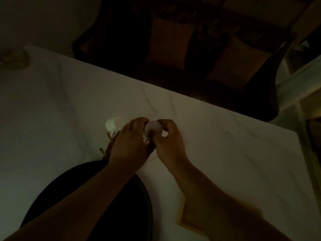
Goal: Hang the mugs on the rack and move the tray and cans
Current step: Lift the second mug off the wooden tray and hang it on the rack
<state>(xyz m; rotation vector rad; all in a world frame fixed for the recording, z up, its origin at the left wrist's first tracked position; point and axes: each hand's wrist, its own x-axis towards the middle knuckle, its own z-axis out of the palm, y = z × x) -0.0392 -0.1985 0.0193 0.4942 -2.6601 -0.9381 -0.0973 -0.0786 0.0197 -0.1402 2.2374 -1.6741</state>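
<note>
The scene is dim. A white mug (153,129) is held between both hands above the white-covered table (217,136). My left hand (129,145) wraps its left side. My right hand (169,141) pinches its right side. A second white mug (114,125) hangs on the wooden rack (106,150) just left of my left hand; most of the rack is hidden behind that hand and forearm. A dark round tray (107,202) lies under my left forearm near the table's front. No cans are visible.
A dark chair with tan cushions (199,54) stands beyond the table's far edge. A flat tan board (192,221) lies under my right forearm. A dim object (14,58) sits at the far left corner. White furniture (298,80) is at the right.
</note>
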